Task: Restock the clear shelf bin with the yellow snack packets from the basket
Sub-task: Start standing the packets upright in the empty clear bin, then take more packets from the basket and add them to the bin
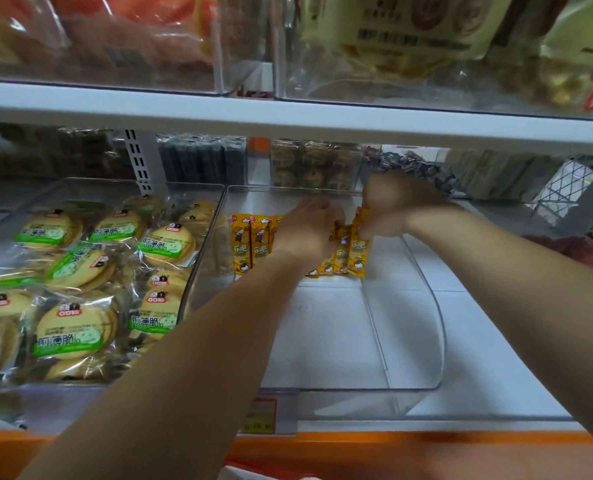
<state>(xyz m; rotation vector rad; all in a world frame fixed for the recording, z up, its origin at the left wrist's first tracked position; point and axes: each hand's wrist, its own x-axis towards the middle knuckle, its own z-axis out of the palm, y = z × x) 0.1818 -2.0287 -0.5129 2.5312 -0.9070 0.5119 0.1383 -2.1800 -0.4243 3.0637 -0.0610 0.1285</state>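
A clear shelf bin sits on the middle shelf, mostly bare at the front. Several yellow snack packets stand in a row at its back. My left hand lies over the middle of that row, fingers curled on the packets. My right hand is at the right end of the row and pinches the top of the yellow packets there. The basket is out of view.
A neighbouring clear bin on the left holds several round cookie packs with green labels. The white upper shelf overhangs closely above my hands. Dark wrapped snacks sit behind the bin. An orange shelf edge with a price tag runs below.
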